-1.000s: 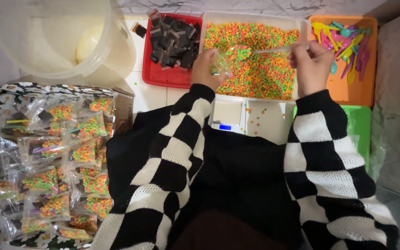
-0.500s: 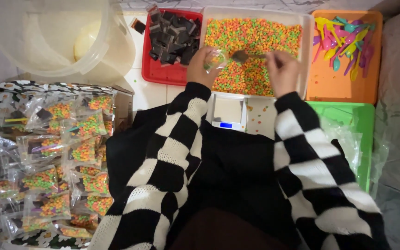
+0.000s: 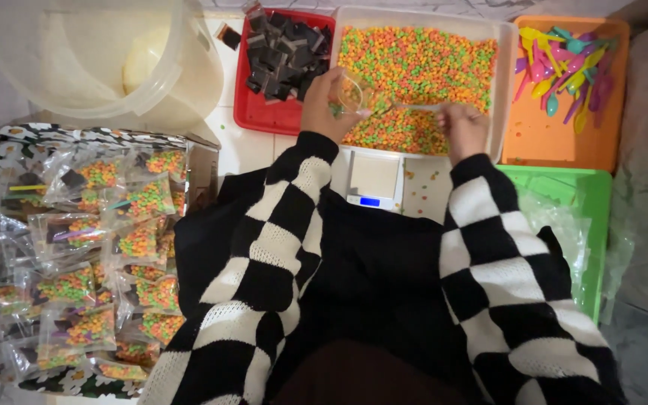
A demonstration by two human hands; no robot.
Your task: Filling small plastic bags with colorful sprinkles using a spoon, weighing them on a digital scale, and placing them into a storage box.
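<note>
The person is wearing a knit sweater with a plain black body. Its sleeves are showing large black-and-white checks, ending at bare left hand (image 3: 322,105) and right hand (image 3: 465,129).

Glossy clear plastic bag (image 3: 350,94), matt plastic trays (image 3: 556,142), knitted cloth sleeves (image 3: 279,225).

Single head-worn view, looking steeply down, close over sleeves and trays, edges probably slightly distorted

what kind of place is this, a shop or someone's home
Most likely a home packing spot set up on a tiled floor, not a shop. A white tray of coloured candy bits, a small scale and a box of filled clear bags point to small-batch snack packing by hand.
</note>
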